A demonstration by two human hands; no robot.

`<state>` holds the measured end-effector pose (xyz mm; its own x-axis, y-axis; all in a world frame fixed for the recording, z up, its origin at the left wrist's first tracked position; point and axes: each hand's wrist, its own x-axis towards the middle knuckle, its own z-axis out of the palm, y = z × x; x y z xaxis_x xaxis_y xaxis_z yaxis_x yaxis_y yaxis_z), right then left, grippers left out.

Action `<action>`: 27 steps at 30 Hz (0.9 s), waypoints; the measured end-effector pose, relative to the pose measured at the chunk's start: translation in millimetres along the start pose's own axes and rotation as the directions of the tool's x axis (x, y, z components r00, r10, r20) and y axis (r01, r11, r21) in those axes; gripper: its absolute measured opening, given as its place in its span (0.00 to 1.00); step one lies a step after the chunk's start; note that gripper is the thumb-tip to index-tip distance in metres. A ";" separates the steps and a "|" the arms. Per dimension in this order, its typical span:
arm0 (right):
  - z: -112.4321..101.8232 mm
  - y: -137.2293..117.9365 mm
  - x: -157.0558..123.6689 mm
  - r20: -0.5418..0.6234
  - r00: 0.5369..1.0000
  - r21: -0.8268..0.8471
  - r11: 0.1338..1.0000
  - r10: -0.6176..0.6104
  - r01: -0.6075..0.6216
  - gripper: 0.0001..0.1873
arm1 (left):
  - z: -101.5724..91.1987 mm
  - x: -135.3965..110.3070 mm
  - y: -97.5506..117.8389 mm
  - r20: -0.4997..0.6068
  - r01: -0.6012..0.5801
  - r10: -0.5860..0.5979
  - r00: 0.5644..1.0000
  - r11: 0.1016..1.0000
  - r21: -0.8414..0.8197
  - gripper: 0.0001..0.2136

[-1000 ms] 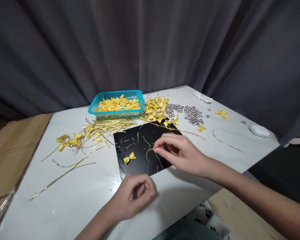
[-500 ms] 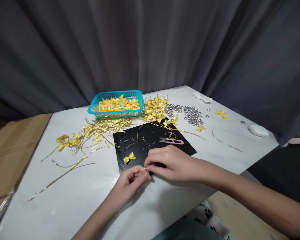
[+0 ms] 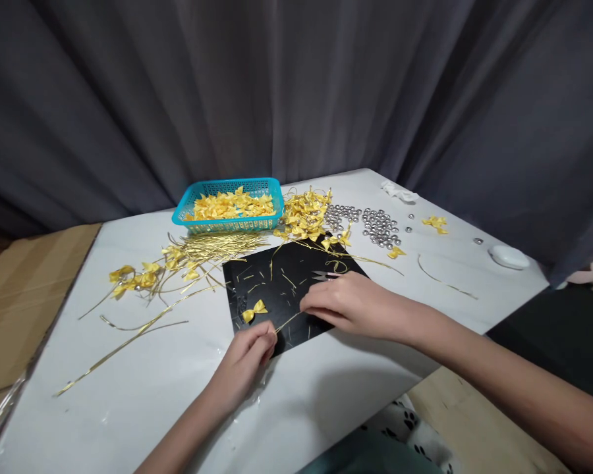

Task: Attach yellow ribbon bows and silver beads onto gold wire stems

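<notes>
My left hand (image 3: 247, 355) and my right hand (image 3: 343, 301) each pinch one end of a thin gold wire (image 3: 287, 322), stretched between them over the near edge of a black mat (image 3: 277, 273). A small yellow ribbon bow (image 3: 255, 310) lies on the mat just above my left hand. Small pink-handled scissors (image 3: 321, 275) lie on the mat, mostly hidden behind my right hand. Short gold wire offcuts are scattered over the mat.
A teal basket (image 3: 227, 187) of yellow bows stands at the back. Beside it are a loose heap of bows (image 3: 306, 214), silver beads (image 3: 378, 227), a bundle of gold wires (image 3: 217, 247) and finished bows (image 3: 133, 276). A white case (image 3: 508, 255) lies at right.
My right hand picked a gold wire off the mat and brought it to my left hand, which took one end. The hands have now drawn apart, pulling the wire taut.
</notes>
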<state>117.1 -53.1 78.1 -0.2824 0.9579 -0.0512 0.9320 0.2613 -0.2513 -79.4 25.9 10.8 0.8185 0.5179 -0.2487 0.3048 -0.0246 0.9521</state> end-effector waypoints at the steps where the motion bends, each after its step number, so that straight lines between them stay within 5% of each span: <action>1: -1.2 1.1 -0.9 -0.013 1.000 -0.006 1.000 0.003 -0.003 0.09 | -1.0 0.3 -1.3 0.011 -0.015 0.015 1.000 0.999 0.034 0.13; 7: -10.2 6.4 -4.6 -0.053 0.999 -0.027 1.000 -0.006 0.005 0.10 | -7.6 -0.2 -1.8 0.162 -0.116 0.055 0.985 0.913 0.391 0.11; 12: -15.3 4.8 -4.7 -0.083 0.996 -0.028 1.000 -0.014 0.012 0.10 | -9.1 -1.8 1.9 0.081 -0.079 0.037 0.996 0.771 0.631 0.11; 19: -15.5 0.9 -1.2 -0.056 0.997 0.013 0.999 -0.048 0.048 0.10 | -11.8 -5.4 -4.8 -0.235 -0.091 0.222 0.946 0.879 0.468 0.07; 27: -7.6 -8.1 8.7 -0.055 0.994 0.084 0.991 -0.097 0.102 0.09 | 0.8 -4.5 -9.0 -0.264 -0.154 0.315 0.911 0.857 0.491 0.13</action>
<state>108.8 -46.0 87.0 -0.3590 0.9330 0.0264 0.8760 0.3466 -0.3354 -85.5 23.1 3.2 0.7135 0.6902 0.1207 0.3743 -0.5211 0.7670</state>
